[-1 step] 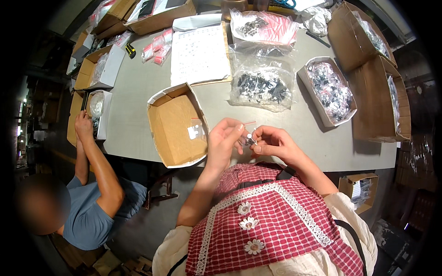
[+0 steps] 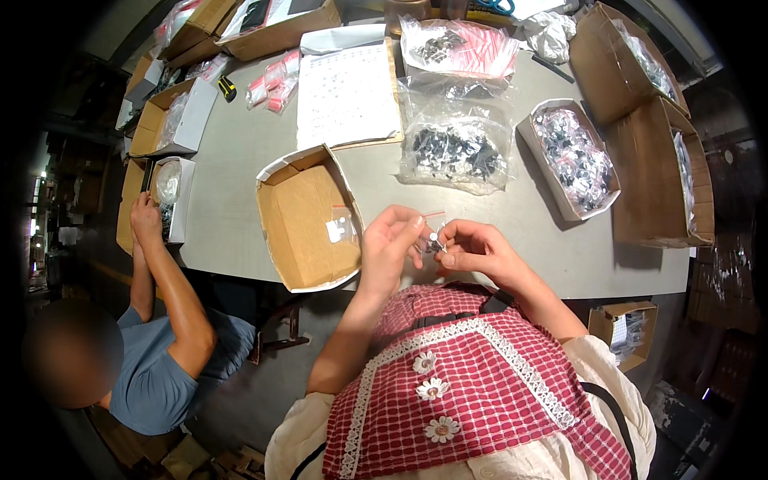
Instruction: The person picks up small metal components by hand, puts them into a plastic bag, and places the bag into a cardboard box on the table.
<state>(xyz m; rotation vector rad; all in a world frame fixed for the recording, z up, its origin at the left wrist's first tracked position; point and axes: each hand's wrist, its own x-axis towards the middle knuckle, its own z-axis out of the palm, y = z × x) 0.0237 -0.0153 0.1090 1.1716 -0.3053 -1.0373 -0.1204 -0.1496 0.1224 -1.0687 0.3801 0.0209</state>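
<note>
Grey and crowded, the bench (image 2: 240,152) ran from the near edge to the far wall of cartons. Both hands met just above its near edge: the left hand (image 2: 390,240) and the right hand (image 2: 472,248) were curled, fingertips pinched together on a small clear bag (image 2: 433,240) with a red strip, holding a tiny dark part; what else was inside it was too small to tell.

Just left of the hands lay an open brown cardboard box (image 2: 308,220), holding only one small clear packet (image 2: 340,230). Beyond the hands sat a large clear plastic bag (image 2: 452,148) of dark small parts, and farther still another bag with red-striped pouches (image 2: 456,46). To the right stood a white-rimmed tray box (image 2: 570,160) full of shiny bagged pieces, with two tall brown cartons (image 2: 660,144) beside it. A white printed sheet (image 2: 346,94) lay at the far middle.

At the left end a second person in a blue shirt (image 2: 152,376) reached a hand (image 2: 146,216) to a small white box (image 2: 172,196).
</note>
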